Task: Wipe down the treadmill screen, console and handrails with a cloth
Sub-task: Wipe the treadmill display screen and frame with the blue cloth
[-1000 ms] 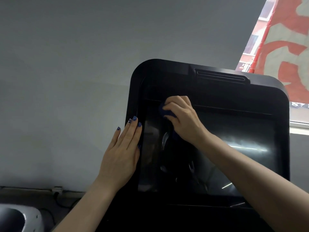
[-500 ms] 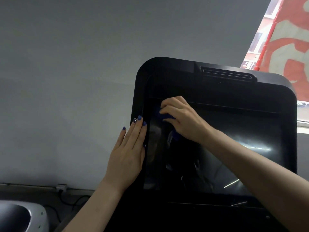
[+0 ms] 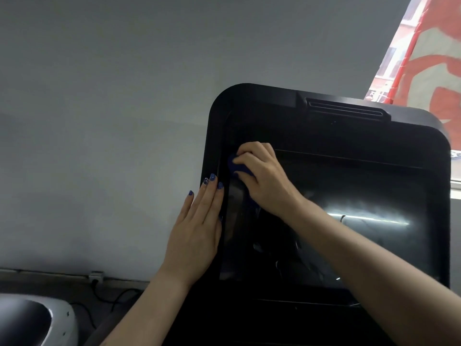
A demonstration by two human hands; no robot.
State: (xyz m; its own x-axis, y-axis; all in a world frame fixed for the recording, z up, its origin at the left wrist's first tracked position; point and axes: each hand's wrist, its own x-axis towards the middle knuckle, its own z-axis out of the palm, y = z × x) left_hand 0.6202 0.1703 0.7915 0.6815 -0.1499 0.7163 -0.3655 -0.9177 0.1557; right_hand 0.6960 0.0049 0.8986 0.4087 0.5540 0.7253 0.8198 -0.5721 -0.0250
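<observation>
At the screen's upper-left corner: wiping under way.
Left hand (image 3: 197, 236), fingers straight, braces the console (image 3: 249, 113) edge; right hand (image 3: 264, 176) holds the bunched blue cloth (image 3: 237, 167) against the screen (image 3: 361, 221). Overlapping, even-pressure strokes should clear the streaks, judging by the glare.

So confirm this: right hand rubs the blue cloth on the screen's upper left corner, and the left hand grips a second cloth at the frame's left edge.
Not quite. The left hand holds no cloth: in the head view it lies flat, fingers straight, against the frame's left edge. The right hand does rub the blue cloth on the screen's upper left corner.
</observation>
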